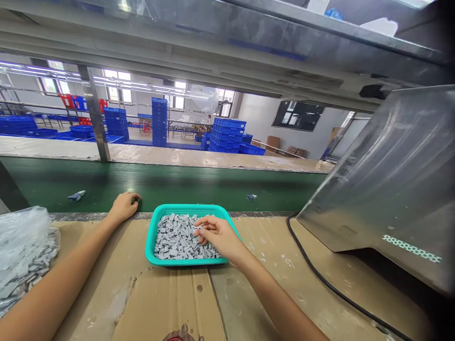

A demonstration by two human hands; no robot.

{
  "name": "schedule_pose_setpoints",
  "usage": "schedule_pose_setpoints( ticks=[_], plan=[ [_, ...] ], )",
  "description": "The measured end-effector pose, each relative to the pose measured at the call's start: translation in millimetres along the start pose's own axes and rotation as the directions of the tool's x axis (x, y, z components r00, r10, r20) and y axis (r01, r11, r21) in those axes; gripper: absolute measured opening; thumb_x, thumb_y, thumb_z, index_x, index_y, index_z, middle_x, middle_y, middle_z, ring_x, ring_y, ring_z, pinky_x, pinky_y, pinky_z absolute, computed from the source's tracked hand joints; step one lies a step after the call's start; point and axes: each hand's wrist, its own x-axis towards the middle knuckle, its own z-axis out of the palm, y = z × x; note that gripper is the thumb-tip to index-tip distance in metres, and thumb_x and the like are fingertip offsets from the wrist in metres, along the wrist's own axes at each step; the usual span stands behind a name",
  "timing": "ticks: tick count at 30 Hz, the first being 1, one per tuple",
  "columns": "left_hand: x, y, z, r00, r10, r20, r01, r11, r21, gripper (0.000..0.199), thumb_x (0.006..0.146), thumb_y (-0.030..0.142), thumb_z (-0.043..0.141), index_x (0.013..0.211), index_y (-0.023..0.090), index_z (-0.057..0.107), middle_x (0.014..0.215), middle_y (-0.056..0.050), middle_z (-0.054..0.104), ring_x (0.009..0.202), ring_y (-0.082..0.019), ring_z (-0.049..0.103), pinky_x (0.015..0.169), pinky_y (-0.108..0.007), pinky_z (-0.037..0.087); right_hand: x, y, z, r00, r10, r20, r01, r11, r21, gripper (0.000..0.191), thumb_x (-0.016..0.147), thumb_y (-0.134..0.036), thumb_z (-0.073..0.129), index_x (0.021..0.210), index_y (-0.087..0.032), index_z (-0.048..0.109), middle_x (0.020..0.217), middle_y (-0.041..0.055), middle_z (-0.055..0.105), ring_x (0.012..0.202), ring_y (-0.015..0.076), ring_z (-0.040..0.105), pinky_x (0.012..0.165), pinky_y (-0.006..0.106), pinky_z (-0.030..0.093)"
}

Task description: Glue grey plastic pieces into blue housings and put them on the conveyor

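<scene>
On a cardboard-covered bench (159, 303) beside a green conveyor belt (170, 182), a teal plastic tray (185, 208) holds small grey parts (176, 239), with the right hand (217, 236) loosely curled over them, whether gripping one unclear, and the left hand (123, 207) half-curled, holding nothing, on the belt's near edge.

This is a factory production hall, with a green conveyor belt (159, 182) stretching along a cardboard-covered workbench (163, 303). Stacks of blue plastic crates (227, 135) are standing in towers across the floor beyond, and fluorescent tube lights (117, 84) are shining overhead. A teal plastic tray (186, 234) is holding a batch of small grey moulded parts (177, 239).
</scene>
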Motion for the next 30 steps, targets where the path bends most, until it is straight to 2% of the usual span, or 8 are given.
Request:
schedule_pose_setpoints(
  ticks=[8,23,30],
  plan=[
    [-1.3,0.3,-0.4,0.999,0.007,-0.044,-0.008,1.0,-0.006,0.029,0.067,0.023,0.039,0.083,0.017,0.062,0.086,-0.008,0.061,0.082,-0.023,0.055,0.069,-0.03,0.044,-1.3,-4.1,1.8,1.0,0.012,0.001,-0.012,0.999,-0.047,0.016,0.068,-0.012,0.046,0.08,-0.015,0.057,0.069,0.0024,0.06,0.056,0.0089,0.055,0.054,0.021,0.044],
    [2.3,-3.8,3.1,0.998,0.055,-0.043,-0.055,0.998,0.01,0.04,0.065,0.01,0.032,0.087,0.016,0.065,0.089,-0.007,0.063,0.084,-0.02,0.056,0.074,-0.027,0.043,-0.5,-1.2,0.1,1.0,0.018,0.023,-0.015,0.995,-0.099,0.017,0.069,-0.014,0.047,0.082,-0.016,0.058,0.071,0.0033,0.061,0.058,0.0095,0.055,0.059,0.023,0.045],
    [1.8,-3.0,1.8,0.997,0.068,-0.039,-0.068,0.998,-0.005,0.038,0.066,0.01,0.033,0.087,0.016,0.065,0.088,-0.006,0.063,0.083,-0.02,0.056,0.073,-0.027,0.044,-0.1,-1.7,1.1,1.0,-0.001,-0.012,0.0,0.994,-0.112,0.018,0.069,-0.013,0.044,0.079,-0.016,0.058,0.075,0.0028,0.061,0.061,0.0101,0.053,0.054,0.022,0.043]
  ],
)
